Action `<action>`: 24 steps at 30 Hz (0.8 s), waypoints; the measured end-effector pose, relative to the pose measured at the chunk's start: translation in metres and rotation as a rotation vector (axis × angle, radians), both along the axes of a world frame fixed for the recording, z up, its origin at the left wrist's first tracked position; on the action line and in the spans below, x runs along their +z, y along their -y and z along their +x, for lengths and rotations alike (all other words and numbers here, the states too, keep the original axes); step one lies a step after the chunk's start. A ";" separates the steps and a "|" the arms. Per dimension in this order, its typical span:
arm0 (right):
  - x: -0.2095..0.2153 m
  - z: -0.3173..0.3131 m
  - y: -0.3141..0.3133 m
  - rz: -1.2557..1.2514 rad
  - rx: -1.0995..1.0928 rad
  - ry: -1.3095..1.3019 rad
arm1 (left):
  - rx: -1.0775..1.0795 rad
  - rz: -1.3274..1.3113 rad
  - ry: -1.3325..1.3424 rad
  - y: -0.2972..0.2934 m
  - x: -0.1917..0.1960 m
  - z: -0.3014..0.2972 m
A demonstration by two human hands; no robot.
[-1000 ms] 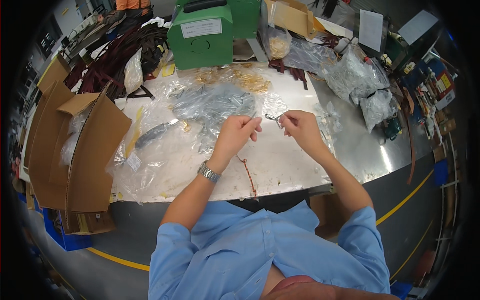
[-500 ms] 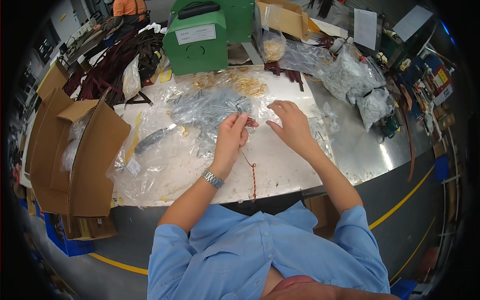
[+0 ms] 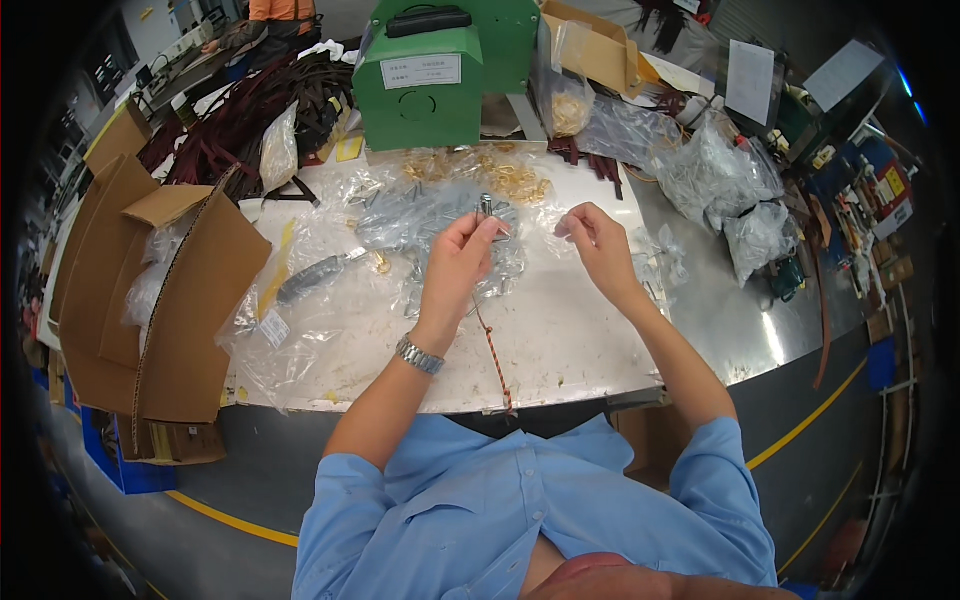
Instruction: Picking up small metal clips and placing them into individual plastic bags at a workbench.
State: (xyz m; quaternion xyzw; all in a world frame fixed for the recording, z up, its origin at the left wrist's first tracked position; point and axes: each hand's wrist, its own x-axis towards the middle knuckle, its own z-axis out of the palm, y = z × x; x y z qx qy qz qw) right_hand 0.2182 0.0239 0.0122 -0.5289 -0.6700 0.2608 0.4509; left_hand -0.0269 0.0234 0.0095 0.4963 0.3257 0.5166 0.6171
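Note:
My left hand (image 3: 460, 252) is closed in a pinch over the middle of the worktable, gripping small shiny silver metal fittings (image 3: 486, 205) that stick up past the fingertips. Their exact kind is too small to make out. Below this hand, a thin orange-and-dark twisted cord (image 3: 494, 357) runs down to the table's front edge; its upper end is hidden by the hand. To the right, apart from it, my right hand (image 3: 604, 252) has thumb and fingers pressed together. Whatever they hold, if anything, is not discernible. Loose silver metal fittings (image 3: 400, 222) lie on clear plastic behind my left hand.
Gold-coloured fittings (image 3: 510, 180) lie before a green machine (image 3: 425, 105). On the left stand an open cardboard box (image 3: 190, 320) and a dark-handled tool (image 3: 310, 280). Dark straps (image 3: 225, 130) are heaped at the back left, plastic bags (image 3: 700, 175) at the right. A person in orange (image 3: 275, 10) sits far back.
My right hand's spread fingers have closed together. The silver fittings in my left hand now point more upright. The view has shifted slightly, and the cord slants more.

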 end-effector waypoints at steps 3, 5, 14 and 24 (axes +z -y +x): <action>-0.005 -0.002 0.004 0.010 0.010 0.043 | 0.067 -0.005 0.024 -0.002 0.002 -0.003; -0.007 -0.005 0.002 0.022 0.024 0.051 | 0.011 -0.022 -0.016 -0.007 0.001 -0.004; 0.016 -0.010 0.025 -0.279 0.147 -0.278 | -0.186 -0.023 -0.355 0.002 0.001 0.003; 0.009 0.019 0.030 -0.789 0.621 -0.220 | -0.232 0.112 -0.475 0.004 0.003 0.006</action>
